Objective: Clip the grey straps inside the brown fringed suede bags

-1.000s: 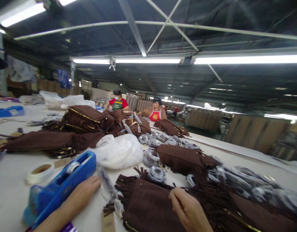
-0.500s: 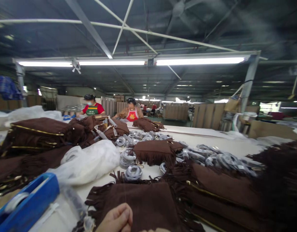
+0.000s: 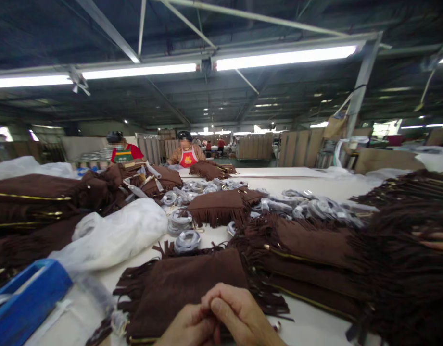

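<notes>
My left hand (image 3: 190, 329) and my right hand (image 3: 239, 315) meet at the bottom edge, fingers curled together over the near edge of a brown fringed suede bag (image 3: 178, 288) lying flat on the table. The fingers of both hands are closed in a pinch; what they grip is too small to make out. A cardboard tag and a small clear packet (image 3: 116, 319) lie at the bag's left corner.
A blue tape dispenser (image 3: 24, 302) sits at the lower left beside a white plastic bag (image 3: 113, 235). Stacks of brown fringed bags (image 3: 308, 250) and coiled silver chains (image 3: 187, 240) cover the table (image 3: 315, 185). Two people in aprons (image 3: 185, 151) work at the far end.
The camera has swung right and tilted slightly down. My left hand left the tape dispenser and joined my right hand at the near edge of the bag.
</notes>
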`<state>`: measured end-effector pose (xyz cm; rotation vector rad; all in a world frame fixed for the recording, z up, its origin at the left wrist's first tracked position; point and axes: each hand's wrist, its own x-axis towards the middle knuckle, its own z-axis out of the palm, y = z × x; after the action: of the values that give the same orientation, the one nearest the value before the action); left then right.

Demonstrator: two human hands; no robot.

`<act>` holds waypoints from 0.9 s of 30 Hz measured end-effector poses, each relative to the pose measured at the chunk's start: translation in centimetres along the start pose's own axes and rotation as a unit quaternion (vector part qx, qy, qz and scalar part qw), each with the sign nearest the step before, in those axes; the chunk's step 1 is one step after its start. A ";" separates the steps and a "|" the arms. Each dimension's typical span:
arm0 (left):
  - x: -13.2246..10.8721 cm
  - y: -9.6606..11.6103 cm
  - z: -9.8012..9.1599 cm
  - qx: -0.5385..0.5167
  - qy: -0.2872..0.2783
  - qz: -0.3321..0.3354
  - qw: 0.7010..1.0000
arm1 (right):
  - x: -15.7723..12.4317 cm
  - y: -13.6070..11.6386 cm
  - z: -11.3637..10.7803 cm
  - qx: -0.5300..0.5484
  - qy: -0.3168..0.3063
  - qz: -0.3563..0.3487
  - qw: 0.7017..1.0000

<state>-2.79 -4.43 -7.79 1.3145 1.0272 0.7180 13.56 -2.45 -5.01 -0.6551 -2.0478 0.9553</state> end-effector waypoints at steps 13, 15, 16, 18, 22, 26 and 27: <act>-2.2 2.6 -2.4 0.622 0.028 0.126 0.772 | -0.3 -1.6 -6.1 0.317 -0.059 0.220 0.920; -1.5 2.2 -3.6 0.658 0.002 0.123 0.743 | -1.0 -1.9 -6.3 0.254 -0.108 0.244 0.930; -1.1 2.2 -4.1 0.666 0.000 0.127 0.735 | -1.4 -2.2 -6.2 0.211 -0.136 0.247 0.936; -0.4 2.7 -4.8 0.676 0.017 0.129 0.725 | -2.3 -2.6 -5.5 0.092 -0.168 0.213 0.958; 0.4 4.9 -5.4 0.682 0.065 0.114 0.719 | -3.9 -2.6 -3.7 -0.147 -0.144 0.067 0.976; 1.3 6.6 -5.8 0.684 0.052 0.111 0.719 | -4.2 -1.3 -2.3 -0.330 -0.142 0.112 0.926; 1.6 6.7 -5.9 0.675 0.047 0.109 0.728 | -4.0 -1.1 -2.0 -0.372 -0.145 0.133 0.907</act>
<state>-6.63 0.53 -1.23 2.7044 1.5674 0.0618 17.33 -5.13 -5.01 -1.2770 -2.6523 0.3854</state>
